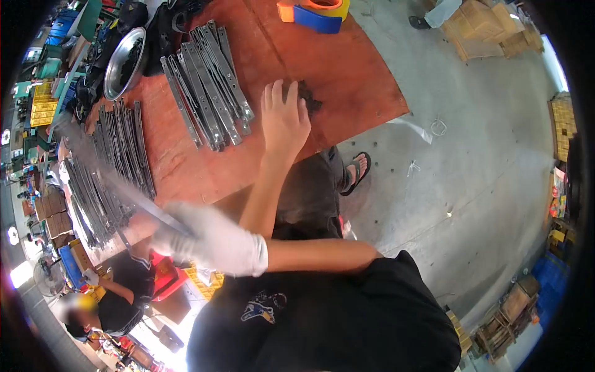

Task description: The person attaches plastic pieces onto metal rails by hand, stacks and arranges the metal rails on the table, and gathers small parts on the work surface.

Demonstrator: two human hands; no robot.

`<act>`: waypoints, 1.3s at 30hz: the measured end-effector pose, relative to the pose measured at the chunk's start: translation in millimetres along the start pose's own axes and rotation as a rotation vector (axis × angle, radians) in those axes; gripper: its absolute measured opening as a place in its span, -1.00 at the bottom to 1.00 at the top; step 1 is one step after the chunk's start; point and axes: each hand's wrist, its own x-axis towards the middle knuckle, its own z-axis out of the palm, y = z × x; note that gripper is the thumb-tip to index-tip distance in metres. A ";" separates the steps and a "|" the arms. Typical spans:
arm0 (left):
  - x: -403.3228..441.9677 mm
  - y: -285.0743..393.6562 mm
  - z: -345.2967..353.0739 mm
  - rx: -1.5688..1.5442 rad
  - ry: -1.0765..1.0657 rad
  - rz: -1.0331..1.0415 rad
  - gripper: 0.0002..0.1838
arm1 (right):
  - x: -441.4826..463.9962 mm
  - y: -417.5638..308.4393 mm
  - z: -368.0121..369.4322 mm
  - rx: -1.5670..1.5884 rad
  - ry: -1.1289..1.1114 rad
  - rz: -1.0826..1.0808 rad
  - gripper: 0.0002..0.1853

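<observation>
My left hand [286, 119] is bare and reaches over the red tabletop, fingers apart, beside a small pile of dark pieces [308, 98]. Its fingertips partly cover the pile, so I cannot tell whether they touch it. White-gloved, my right hand [207, 240] crosses in front of the left forearm and is closed around one end of a long, thin metal strip [133, 193]. Motion blurs that strip, which points up and to the left. Just left of my bare hand lies a bundle of metal strips with holes [207, 87]. More dark strips [124, 149] lie farther left.
A metal bowl [126, 64] with black pieces stands at the table's back left. Tape rolls [317, 20] sit at the far edge of the red table [365, 80]. A co-worker [121, 297] is at lower left; cardboard boxes [483, 25] stand on the floor.
</observation>
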 end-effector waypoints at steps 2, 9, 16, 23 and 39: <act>1.4 2.5 -8.9 0.042 0.026 0.024 -0.65 | 4.4 -0.2 -13.2 0.141 0.255 0.049 -0.67; 12.4 -42.7 -0.4 -0.137 0.040 -0.129 -0.76 | -70.2 -21.3 -56.8 0.286 0.440 -0.218 -0.49; 35.6 -50.7 -19.6 -0.189 -0.241 -0.081 -0.77 | -108.2 -65.0 -95.2 0.096 0.672 -0.608 -0.57; 33.5 -46.8 -72.7 -0.646 -0.116 -0.287 -0.76 | -93.4 -95.5 -113.8 0.064 0.314 -0.739 -0.68; -92.1 -21.1 -241.9 -1.358 0.284 -0.453 -0.73 | 23.5 -53.7 -19.1 0.308 0.311 -0.728 -0.55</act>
